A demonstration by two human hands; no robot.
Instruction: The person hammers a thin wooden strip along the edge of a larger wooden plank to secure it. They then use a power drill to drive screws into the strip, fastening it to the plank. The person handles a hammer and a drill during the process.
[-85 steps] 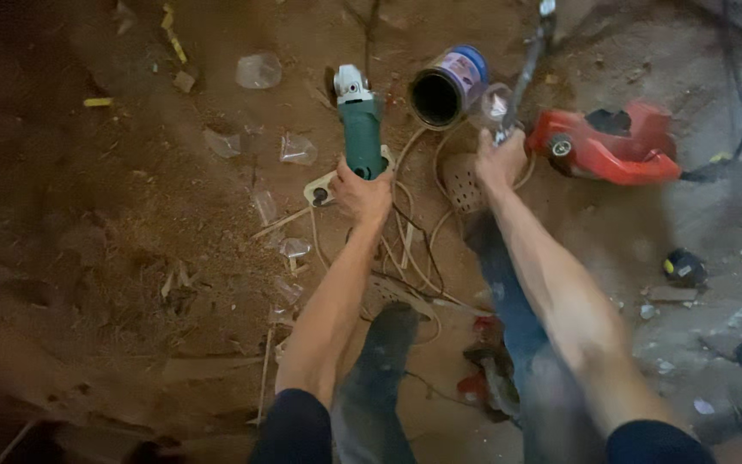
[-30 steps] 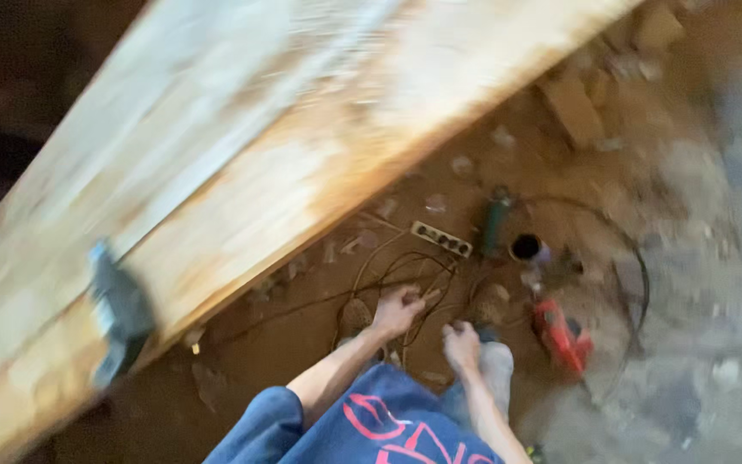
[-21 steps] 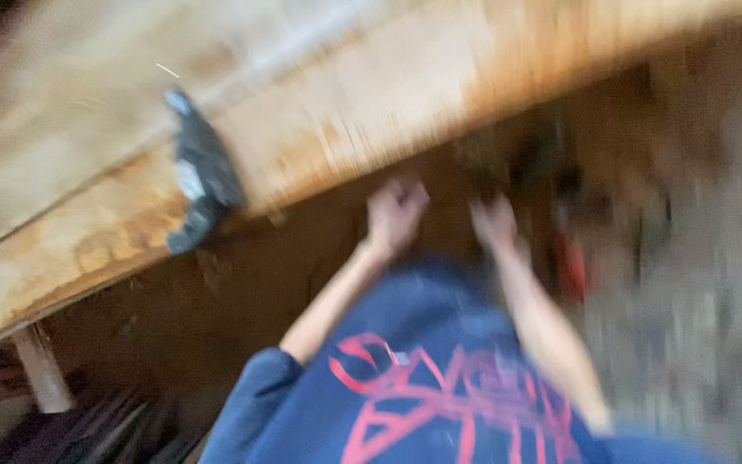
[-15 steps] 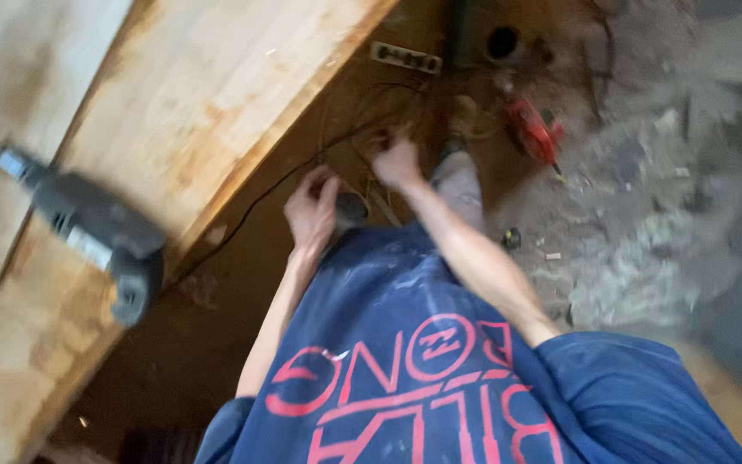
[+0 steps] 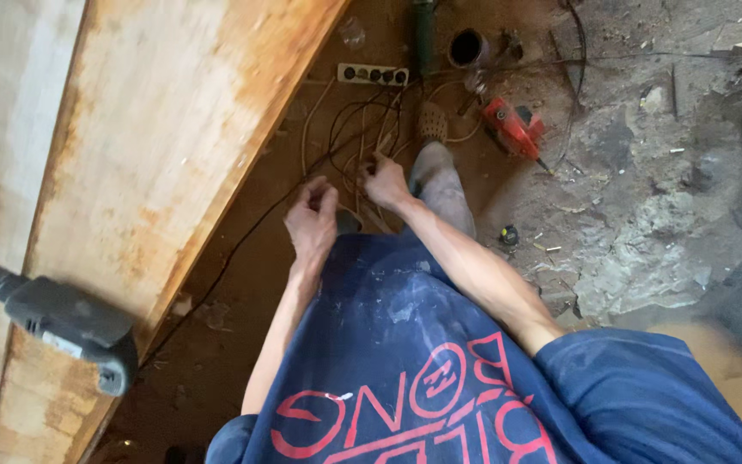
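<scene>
Hands (image 5: 313, 225) (image 5: 386, 180) pinch cables (image 5: 349, 129) running toward power strip (image 5: 374, 75)

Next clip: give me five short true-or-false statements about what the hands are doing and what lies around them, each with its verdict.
1. Both hands are down among the tangled cables on the dirt floor. True.
2. The left hand grips the grey power drill. False: the drill lies alone on the wooden beam, away from both hands.
3. A white power strip lies on the floor beyond the hands. True.
4. The red power tool lies on the beam. False: it lies on the floor, to the right of the cables.
5. The right hand pinches a thin cable. True, as far as the view shows.
</scene>
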